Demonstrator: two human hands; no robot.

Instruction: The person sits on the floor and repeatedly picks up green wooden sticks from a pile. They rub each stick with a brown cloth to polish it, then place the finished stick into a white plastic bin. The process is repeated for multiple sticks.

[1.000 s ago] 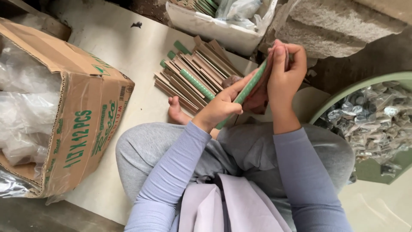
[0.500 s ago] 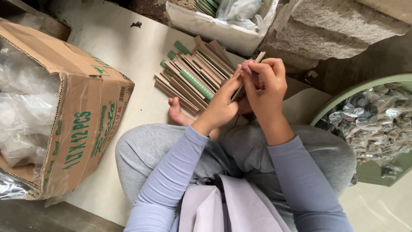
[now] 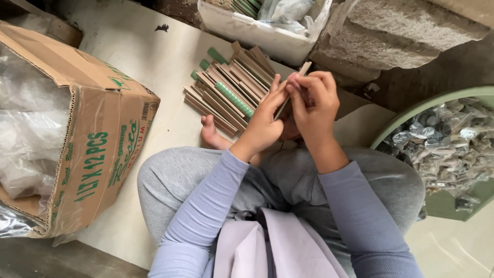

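Observation:
I sit cross-legged on a pale floor. My left hand (image 3: 266, 119) and my right hand (image 3: 315, 100) are pressed together over my lap, both gripping one flat brown cardboard sleeve (image 3: 303, 69) whose end sticks up past my fingertips. Just beyond my hands lies a pile of similar brown and green sleeves (image 3: 226, 92), stacked slantwise on the floor. My bare foot (image 3: 212, 135) shows under the left wrist, beside the pile.
A large open cardboard carton (image 3: 98, 154) lined with clear plastic stands at the left. A white tray (image 3: 257, 33) with more sleeves and plastic bags sits at the far edge. A green basin (image 3: 411, 123) of small wrapped pieces is at right, grey stone blocks (image 3: 406, 31) behind it.
One second ago a green sleeve was held slanted between my hands. My hands have since drawn closer together, and now only the brown end of the sleeve shows above my fingers.

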